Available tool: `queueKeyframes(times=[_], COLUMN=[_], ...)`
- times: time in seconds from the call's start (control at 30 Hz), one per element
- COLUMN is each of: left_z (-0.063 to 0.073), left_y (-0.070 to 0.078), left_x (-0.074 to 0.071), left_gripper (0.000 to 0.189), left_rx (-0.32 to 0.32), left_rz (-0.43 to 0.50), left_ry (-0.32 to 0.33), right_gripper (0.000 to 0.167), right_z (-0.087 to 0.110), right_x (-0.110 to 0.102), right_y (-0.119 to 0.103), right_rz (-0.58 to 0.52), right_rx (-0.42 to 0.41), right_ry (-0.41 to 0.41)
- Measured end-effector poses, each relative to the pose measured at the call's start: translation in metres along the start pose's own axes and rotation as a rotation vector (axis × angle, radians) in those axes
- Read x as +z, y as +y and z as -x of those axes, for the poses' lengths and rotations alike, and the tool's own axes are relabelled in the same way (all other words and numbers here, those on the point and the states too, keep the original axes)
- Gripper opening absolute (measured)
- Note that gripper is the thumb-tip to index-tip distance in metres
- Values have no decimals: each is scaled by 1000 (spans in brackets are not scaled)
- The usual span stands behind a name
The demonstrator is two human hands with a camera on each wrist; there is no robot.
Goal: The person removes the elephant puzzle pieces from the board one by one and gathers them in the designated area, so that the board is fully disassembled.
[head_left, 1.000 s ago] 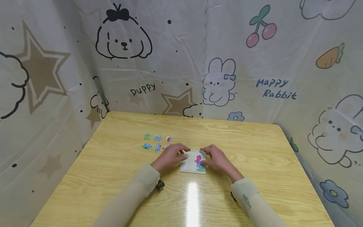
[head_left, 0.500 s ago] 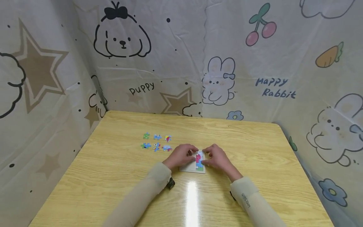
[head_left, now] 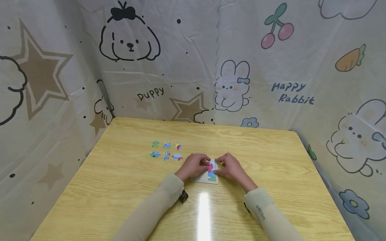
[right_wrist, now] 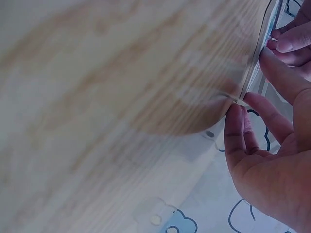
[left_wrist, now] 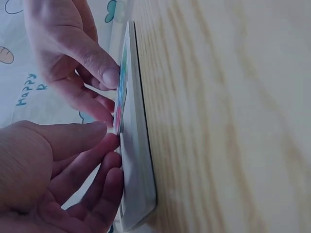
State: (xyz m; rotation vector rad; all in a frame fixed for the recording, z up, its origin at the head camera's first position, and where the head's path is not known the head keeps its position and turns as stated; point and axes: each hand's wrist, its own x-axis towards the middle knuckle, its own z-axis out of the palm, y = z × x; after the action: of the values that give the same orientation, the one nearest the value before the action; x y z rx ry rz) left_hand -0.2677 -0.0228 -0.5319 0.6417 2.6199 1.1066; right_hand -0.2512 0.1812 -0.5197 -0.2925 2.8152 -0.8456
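Note:
A small pale puzzle board [head_left: 199,179] lies on the table with joined jigsaw pieces [head_left: 212,177] along its right side, coloured red, blue and green. My left hand [head_left: 193,166] reaches over the board's left part, thumb and fingertips by the red piece. In the left wrist view its fingers [left_wrist: 112,184] rest along the board, loosely bent and with no separate piece between them. My right hand [head_left: 231,166] holds the board's right side, the thumb [left_wrist: 111,77] on the joined pieces and the other fingertips at the far right corner. Part of the board is hidden beneath the left hand.
Several loose jigsaw pieces [head_left: 166,155] lie in two rows on the wooden table [head_left: 265,150], left of the board and farther back. A printed cloth curtain [head_left: 187,50] rises behind the table and along its sides.
My left hand has moved right across the board to the joined pieces, and the rightmost loose piece of the near row shows fully again. The right hand has stayed almost still.

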Motion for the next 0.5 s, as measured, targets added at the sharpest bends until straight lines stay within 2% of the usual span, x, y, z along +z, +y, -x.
queueKeyframes(times=[0.37,0.5], left_z=[2,-1], left_y=[-1,-2], left_x=[2,4], left_gripper=[27,27], left_rx=[-55,-48], left_rz=[82,93], left_ry=[38,38], right_gripper=[49,49], right_z=[-2,-1], right_x=[3,2], right_y=[-1,-2], right_rz=[3,5], right_rx=[-2,12], right_ry=[-4,-6])
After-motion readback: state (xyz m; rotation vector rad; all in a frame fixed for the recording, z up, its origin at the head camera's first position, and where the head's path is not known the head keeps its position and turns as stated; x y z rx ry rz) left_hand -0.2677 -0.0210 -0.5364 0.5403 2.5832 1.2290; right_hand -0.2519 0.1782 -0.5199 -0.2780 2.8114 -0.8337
